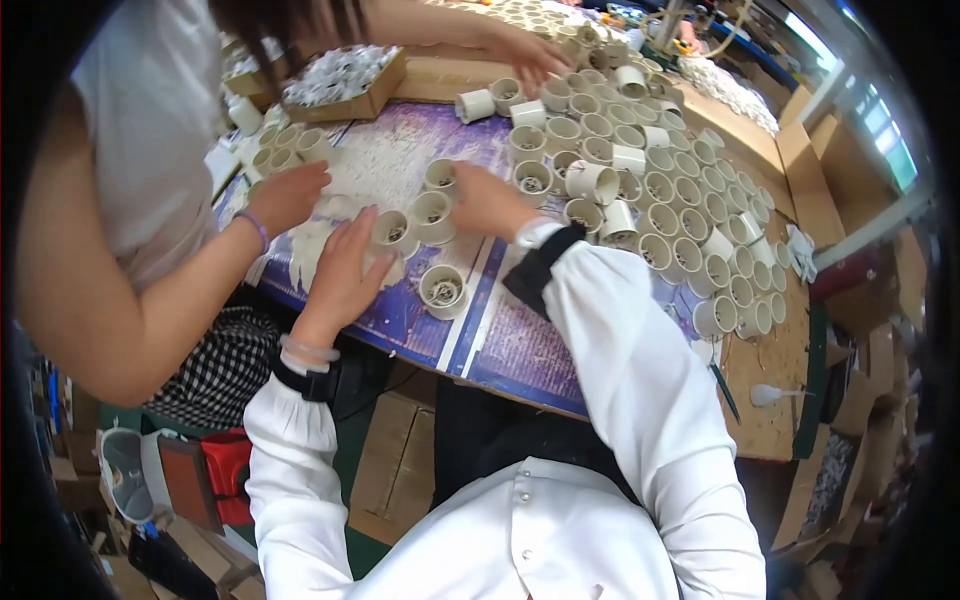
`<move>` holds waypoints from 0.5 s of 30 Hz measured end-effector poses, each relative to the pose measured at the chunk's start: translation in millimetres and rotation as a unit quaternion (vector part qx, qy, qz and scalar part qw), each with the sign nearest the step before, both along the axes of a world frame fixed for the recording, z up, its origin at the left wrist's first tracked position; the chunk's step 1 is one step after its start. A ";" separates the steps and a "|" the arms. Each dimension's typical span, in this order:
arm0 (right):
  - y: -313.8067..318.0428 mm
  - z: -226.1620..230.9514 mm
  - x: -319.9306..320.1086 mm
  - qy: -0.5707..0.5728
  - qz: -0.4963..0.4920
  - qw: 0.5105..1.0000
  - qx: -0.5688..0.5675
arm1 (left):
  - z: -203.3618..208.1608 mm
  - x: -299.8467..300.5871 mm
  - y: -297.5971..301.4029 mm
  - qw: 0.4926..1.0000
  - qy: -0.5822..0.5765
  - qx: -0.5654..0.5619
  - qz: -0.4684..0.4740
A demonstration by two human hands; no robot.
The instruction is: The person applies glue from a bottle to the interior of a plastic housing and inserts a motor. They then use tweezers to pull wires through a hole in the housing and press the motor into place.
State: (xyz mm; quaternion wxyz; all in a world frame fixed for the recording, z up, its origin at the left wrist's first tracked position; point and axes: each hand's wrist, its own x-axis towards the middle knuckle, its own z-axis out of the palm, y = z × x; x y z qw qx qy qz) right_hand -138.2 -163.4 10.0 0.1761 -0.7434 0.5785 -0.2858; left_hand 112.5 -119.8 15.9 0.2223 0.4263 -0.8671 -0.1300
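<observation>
My left hand [345, 270] has its fingers stretched out and spread, up against the left side of a cream cup [393, 232] with small metal-looking pieces inside. My right hand [492, 203] lies at the right side of two more cream cups, a far cup [438, 174] and a nearer cup [433, 218]. Its fingers are loosely bent beside their walls, with the tips partly hidden; neither cup is visibly lifted. Closer to the table edge, one cup [443, 291] stands upright by itself, with similar pieces in it.
Many cream cups [662, 218], some tipped over, crowd the table's right side. At left, a co-worker's hand [290, 198] is close to mine; the other hand [527, 55] reaches over the far cups. A cardboard box [380, 95] of clear pieces stands behind. A teal pen-like tool [724, 390] lies right.
</observation>
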 end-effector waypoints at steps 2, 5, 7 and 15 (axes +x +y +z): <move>-4.9 2.3 15.7 -0.037 0.060 0.997 -0.005 | 10.2 -3.4 18.3 0.999 0.003 -0.012 0.035; -13.4 -0.6 20.6 -0.079 0.071 0.994 -0.020 | 23.8 -26.8 44.1 0.995 -0.044 -0.076 0.039; -24.1 -9.8 17.9 -0.099 0.078 0.992 -0.030 | 29.1 -41.9 57.5 0.991 -0.067 -0.110 0.042; -43.0 -27.7 -11.3 -0.199 -0.208 0.958 -0.005 | 66.5 -85.4 47.1 0.965 0.239 0.103 -0.023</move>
